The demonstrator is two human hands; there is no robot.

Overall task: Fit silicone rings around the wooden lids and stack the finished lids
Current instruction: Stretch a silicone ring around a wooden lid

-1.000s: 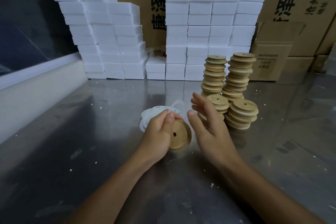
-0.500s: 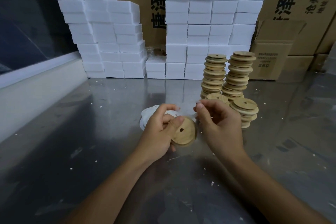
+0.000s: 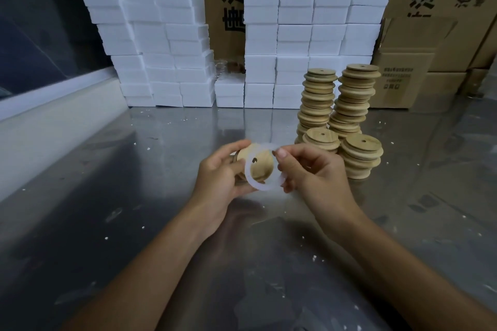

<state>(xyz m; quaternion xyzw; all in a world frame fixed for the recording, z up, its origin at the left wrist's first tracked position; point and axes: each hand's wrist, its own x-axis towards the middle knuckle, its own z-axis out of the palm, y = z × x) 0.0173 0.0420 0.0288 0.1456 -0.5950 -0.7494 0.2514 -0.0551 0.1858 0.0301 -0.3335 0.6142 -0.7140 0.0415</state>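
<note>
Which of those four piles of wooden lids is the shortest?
The front left pile, just behind the right hand. It shows only a few lids, fewer than the front right pile, while both back piles tower above.

- The wooden lid [image 3: 257,162] was pale tan, with faint grain and one small dark hole.
- The silicone ring [image 3: 259,187] was milky white and half see-through.
- The lid stacks [image 3: 338,107] were the same light tan, each top lid showing a dark centre hole.
- The foam blocks [image 3: 309,29] were plain bright white.
- The cardboard boxes [image 3: 398,83] were brown with black printed characters.
- The table [image 3: 134,223] was dull grey metal, speckled with white crumbs.
</note>
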